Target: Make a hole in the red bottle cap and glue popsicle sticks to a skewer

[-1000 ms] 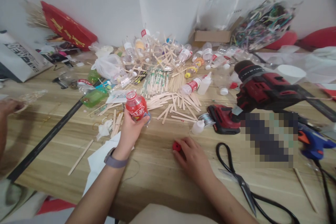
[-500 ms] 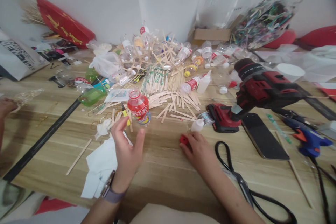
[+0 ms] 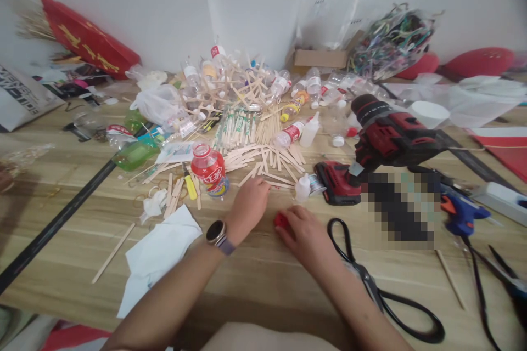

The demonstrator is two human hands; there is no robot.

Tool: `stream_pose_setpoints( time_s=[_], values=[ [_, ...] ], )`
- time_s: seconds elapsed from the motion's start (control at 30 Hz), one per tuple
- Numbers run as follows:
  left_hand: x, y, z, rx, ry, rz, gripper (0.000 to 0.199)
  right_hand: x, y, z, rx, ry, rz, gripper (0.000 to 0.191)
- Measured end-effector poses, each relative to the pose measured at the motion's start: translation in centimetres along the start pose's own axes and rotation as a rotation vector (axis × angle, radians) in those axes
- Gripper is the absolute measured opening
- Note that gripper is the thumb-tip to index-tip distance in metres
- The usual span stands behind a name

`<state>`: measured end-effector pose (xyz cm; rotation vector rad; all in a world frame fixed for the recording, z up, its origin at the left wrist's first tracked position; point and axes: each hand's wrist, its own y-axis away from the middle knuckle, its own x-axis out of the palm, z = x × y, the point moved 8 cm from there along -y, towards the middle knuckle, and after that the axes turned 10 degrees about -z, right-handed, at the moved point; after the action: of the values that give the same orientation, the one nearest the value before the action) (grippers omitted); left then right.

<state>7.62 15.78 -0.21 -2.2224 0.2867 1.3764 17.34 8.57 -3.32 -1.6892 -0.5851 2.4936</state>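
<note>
My left hand (image 3: 250, 205), with a watch on its wrist, is over the middle of the table, right of the red-labelled bottle (image 3: 209, 170). Its fingers are closed near the ends of the loose wooden sticks (image 3: 269, 162); what they hold, if anything, is too small to tell. My right hand (image 3: 302, 230) rests on the table with its thumb and fingers round a small red cap (image 3: 282, 220). The bottle stands upright and uncapped, touched by neither hand. Just beyond my right hand is a small white dropper bottle (image 3: 303, 188).
A red and black drill (image 3: 391, 137) stands at the right, with black-handled scissors (image 3: 370, 285) nearer me and a blue glue gun (image 3: 463, 214) further right. White paper (image 3: 164, 252) lies at the left. Plastic bottles (image 3: 313, 88) are heaped at the back.
My left hand has moved right, away from beside the bottle, and its spread fingers have closed. My right hand keeps its hold on the red cap. The view has shifted slightly.
</note>
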Motion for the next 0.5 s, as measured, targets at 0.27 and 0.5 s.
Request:
stream_pose_setpoints(
  time_s=[0.27, 0.5],
  values=[
    [3.2, -4.0, 1.0, -0.014, -0.162, 0.174, 0.035, 0.3, 0.3, 0.4, -0.029, -0.089, 0.013, 0.025],
    [2.0, -4.4, 1.0, -0.030, -0.182, 0.225, 0.035, 0.3, 0.3, 0.4, -0.033, -0.108, 0.017, 0.027]
  ],
)
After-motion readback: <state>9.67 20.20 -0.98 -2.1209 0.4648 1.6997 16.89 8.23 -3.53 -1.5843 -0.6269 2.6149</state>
